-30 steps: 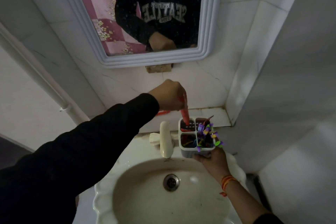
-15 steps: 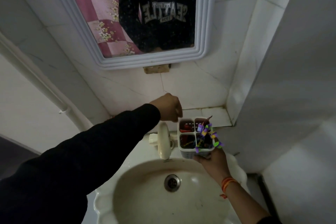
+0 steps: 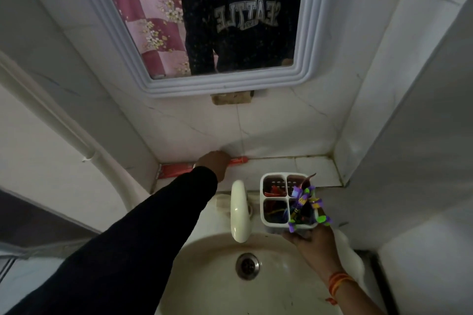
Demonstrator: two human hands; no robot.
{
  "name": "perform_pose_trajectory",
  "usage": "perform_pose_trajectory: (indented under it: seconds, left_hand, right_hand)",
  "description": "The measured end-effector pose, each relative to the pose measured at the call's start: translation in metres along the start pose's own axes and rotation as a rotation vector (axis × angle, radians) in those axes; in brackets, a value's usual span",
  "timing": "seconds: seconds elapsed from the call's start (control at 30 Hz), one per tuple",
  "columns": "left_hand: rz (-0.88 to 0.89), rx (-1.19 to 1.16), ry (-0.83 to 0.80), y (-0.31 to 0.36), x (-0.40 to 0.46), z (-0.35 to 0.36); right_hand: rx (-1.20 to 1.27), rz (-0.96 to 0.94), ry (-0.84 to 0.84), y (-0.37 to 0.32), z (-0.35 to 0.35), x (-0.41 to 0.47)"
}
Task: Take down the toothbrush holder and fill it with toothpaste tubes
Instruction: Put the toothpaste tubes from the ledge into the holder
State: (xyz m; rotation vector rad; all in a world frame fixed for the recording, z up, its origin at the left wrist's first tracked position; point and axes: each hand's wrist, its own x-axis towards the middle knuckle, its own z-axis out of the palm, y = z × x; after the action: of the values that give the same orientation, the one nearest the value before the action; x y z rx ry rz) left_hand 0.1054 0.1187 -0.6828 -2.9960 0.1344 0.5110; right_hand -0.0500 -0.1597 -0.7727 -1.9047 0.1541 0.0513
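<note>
My right hand [image 3: 313,240] holds a white four-compartment toothbrush holder [image 3: 273,184] from below, above the right rim of the sink. Red tubes lie in its left compartments, and a purple and green decorative piece [image 3: 305,203] sticks out of the near right one. My left hand [image 3: 213,162] reaches to the tiled ledge [image 3: 307,169] behind the tap and rests, fingers curled, on a red toothpaste tube [image 3: 238,160] lying along the wall. Whether the fingers have closed around the tube is hidden by the back of the hand.
A cream tap [image 3: 239,210] stands between my arms, over the white sink [image 3: 212,276] with its drain [image 3: 247,266]. A mirror [image 3: 204,20] hangs above the ledge. A white pipe [image 3: 51,120] runs down the left wall. Tiled walls close in at right.
My left hand dropped a red tube into the holder, then moved away left and back to the ledge onto another red tube. The holder stayed in my right hand.
</note>
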Motion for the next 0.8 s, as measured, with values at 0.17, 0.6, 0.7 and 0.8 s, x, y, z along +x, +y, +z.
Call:
perform_pose_trajectory:
  seconds: [0.17, 0.6, 0.7, 0.8]
  left_hand:
    - [-0.007, 0.089, 0.036, 0.008, 0.001, 0.001]
    - [0.199, -0.337, 0.325, 0.04, -0.078, -0.115]
    - [0.301, -0.319, 0.38, 0.053, -0.117, -0.15]
    - [0.373, -0.201, 0.286, 0.072, -0.141, -0.164]
  right_hand:
    - [0.002, 0.011, 0.019, -0.001, 0.001, -0.001]
    - [0.044, 0.087, -0.039, -0.022, -0.006, -0.001]
    - [0.031, 0.087, -0.144, -0.029, -0.01, -0.005]
    - [0.097, 0.036, -0.068, -0.034, -0.014, -0.006]
